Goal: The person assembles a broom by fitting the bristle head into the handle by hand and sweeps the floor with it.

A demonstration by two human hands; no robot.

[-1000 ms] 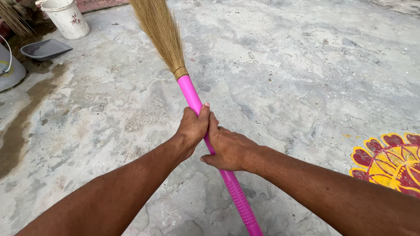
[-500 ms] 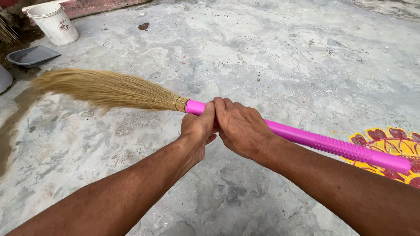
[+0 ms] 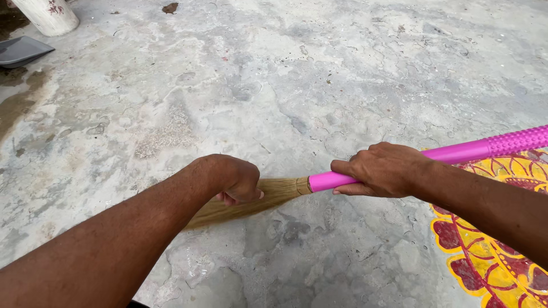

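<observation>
I hold a broom with a bright pink plastic handle [image 3: 456,153] and a straw-coloured bristle head [image 3: 268,197]. My right hand [image 3: 382,169] grips the handle close to where the bristles are bound. My left hand [image 3: 231,178] is curled over the bristles near the binding, fingers bent around them. The broom lies nearly level, bristles pointing left and toward me, the ribbed handle end running off the right edge. My left forearm hides most of the bristle tips.
Worn grey concrete floor [image 3: 319,68] with cracks and stains. A white bucket [image 3: 48,14] and a grey dustpan [image 3: 20,50] sit at the far left, beside a damp patch. A red and yellow painted floor pattern [image 3: 491,251] lies at the right.
The broom swung from pointing away, through pointing left, to low and near me. My left hand moved off the handle onto the bristles. The view shifted toward the painted pattern.
</observation>
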